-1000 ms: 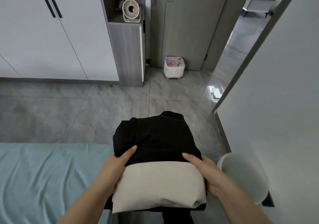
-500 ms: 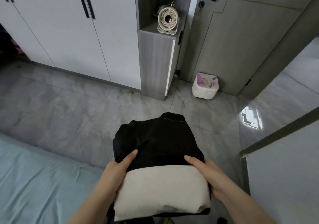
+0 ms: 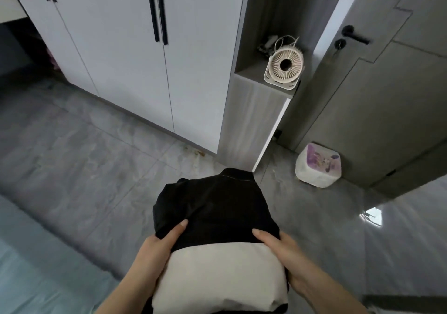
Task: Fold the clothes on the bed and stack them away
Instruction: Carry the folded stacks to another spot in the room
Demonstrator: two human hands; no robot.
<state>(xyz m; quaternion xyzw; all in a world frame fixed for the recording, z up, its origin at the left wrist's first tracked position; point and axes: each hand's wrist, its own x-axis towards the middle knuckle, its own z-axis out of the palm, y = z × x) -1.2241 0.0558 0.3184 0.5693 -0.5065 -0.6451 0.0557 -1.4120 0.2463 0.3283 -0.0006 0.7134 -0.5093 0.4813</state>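
Same grip as half a second back: left hand (image 3: pixel 154 246) and right hand (image 3: pixel 285 248) hold the stack of folded clothes (image 3: pixel 215 207) from both sides, thumbs on top, fingers hidden underneath. The stack's up above the floor (image 3: pixel 84 168). The view's swung toward the wardrobe (image 3: pixel 116 47), and the bed (image 3: pixel 36 277) has slid into the lower-left corner.

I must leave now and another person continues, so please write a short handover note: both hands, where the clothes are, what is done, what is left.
Left hand grips the left side of the stack, thumb on top. Right hand grips its right side the same way.
The stack, a black garment and a cream garment, is held above the floor, facing the closed white wardrobe doors. The bed is at lower left.
Done: these pieces are folded and stacked.
Left: put the stack away.
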